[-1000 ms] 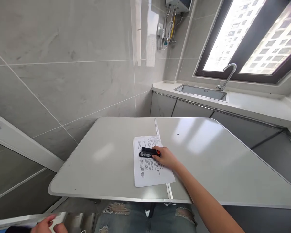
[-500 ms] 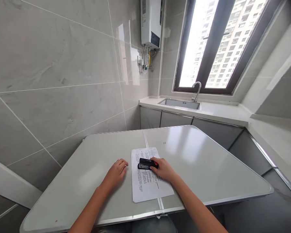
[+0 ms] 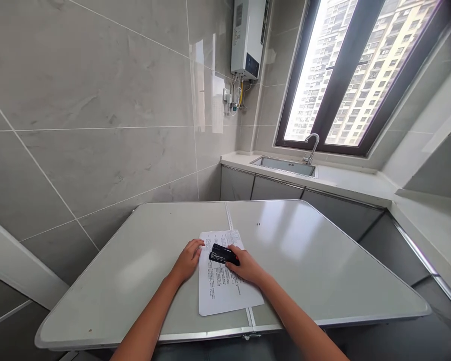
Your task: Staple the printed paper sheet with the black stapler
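A black stapler lies over the upper part of a printed sheet of paper, its jaw end pointing left. My right hand grips the stapler's right end, fingers wrapped round it. Part of the stapler is hidden under those fingers, where a bit of red shows. At the sheet's upper left edge rests my left hand, palm down, its fingers stretched toward the paper and holding nothing. Whether more than one sheet lies in the stack cannot be made out.
The paper lies across the seam of a pale folding table with a metal rim. Two tiny bits sit beyond the paper. Behind are a counter with a sink, a faucet and a wall-mounted heater.
My left hand has come right, from beside the paper onto its edge. The stapler, still in my right hand, has shifted slightly left over the sheet. The camera view has turned a little.
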{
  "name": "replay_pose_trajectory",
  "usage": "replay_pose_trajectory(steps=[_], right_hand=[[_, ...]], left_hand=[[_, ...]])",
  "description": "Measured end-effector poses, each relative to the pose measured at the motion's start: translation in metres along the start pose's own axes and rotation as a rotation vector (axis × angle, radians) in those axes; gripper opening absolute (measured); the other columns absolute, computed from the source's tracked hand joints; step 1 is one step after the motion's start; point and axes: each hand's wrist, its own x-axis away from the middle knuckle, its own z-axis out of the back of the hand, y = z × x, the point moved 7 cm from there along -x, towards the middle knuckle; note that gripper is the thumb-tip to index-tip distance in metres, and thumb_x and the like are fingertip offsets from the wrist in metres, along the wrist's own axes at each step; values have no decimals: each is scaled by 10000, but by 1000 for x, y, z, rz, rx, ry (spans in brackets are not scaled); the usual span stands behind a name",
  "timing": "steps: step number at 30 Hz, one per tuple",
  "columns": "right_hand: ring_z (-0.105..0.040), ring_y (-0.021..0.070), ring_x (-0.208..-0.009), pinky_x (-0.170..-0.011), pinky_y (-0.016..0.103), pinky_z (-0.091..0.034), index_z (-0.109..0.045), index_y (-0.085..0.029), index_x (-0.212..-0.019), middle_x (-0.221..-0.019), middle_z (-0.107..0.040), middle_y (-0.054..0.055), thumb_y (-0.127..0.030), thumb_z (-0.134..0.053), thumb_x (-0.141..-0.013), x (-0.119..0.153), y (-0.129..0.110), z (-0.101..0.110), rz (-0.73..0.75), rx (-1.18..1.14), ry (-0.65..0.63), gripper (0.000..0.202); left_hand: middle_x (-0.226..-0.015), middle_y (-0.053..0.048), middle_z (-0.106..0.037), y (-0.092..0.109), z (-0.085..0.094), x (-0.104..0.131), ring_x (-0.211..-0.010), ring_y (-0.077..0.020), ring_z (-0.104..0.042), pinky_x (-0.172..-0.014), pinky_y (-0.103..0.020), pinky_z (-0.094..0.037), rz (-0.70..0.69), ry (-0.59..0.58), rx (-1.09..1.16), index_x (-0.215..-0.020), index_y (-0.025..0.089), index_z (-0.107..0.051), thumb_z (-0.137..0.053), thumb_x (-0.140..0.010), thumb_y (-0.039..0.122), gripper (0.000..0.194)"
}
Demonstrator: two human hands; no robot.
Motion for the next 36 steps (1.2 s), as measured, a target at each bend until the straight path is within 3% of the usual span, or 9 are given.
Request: replay_pose_trajectory(steps=[5,10,16,21,27,32,36], right_hand=[[-644,215,-924,-774,278,-450,-588,-252,-1213,-1060,-705,51,-254,-689,-879,-16,-23,-20,63,6,-47,349],[-635,220,-837,-721,282,-417,-620,-237,-1121,-933,-706,43,-280,-704,-873,-1,-4,-1,-42,81,-35,264],[-659,233,-887,-767,319,-464,-616,-277,-1238,-995,-734,34,-273,-666,-894,23,18,21,-46,-5,14,347],[-640,242,-953,-824,351,-472,-657,-258,-1165,-1041,-711,42,-299,-733,-842,9,18,26,53,8,-4,334],[-594,239,-952,-813,350,-466,-664,-238,-1050,-992,-664,33,-285,-820,-729,-5,17,31,187,46,-184,360],[-564,234,-981,-860,366,-465,-604,-245,-1075,-1002,-647,22,-171,-729,-745,8,24,31,182,-4,-31,362],[-560,233,-971,-884,378,-455,-606,-244,-1064,-997,-644,22,-299,-776,-797,12,27,28,204,-35,-43,321]], left_hand=[[-1087,-93,-734,-2,6,-2,-1100,-279,-660,-1082,-446,-475,-21,66,-13,-1006,238,-751,-686,-892,356,177],[-1293,-79,-667,-16,-1,0,-1250,-253,-597,-1117,-465,-463,-6,-49,-336,-1161,237,-688,-482,-992,285,271],[-1410,-71,-619,-14,-20,5,-1347,-247,-539,-1170,-472,-434,-73,-234,-433,-1263,251,-670,-479,-1022,358,325],[-1488,-63,-575,-17,-30,11,-1384,-265,-515,-1174,-471,-433,-101,-317,-534,-1368,274,-624,-576,-985,453,426],[-1542,-50,-523,-18,-32,12,-1429,-292,-462,-1216,-514,-370,-106,-394,-646,-1399,290,-604,-610,-962,481,477],[-1540,-44,-518,-14,-34,12,-1434,-293,-450,-1208,-517,-381,-127,-407,-661,-1395,303,-603,-595,-972,473,456],[-1530,-45,-527,-13,-33,12,-1428,-293,-458,-1201,-516,-391,-138,-409,-669,-1381,305,-611,-598,-971,462,439]])
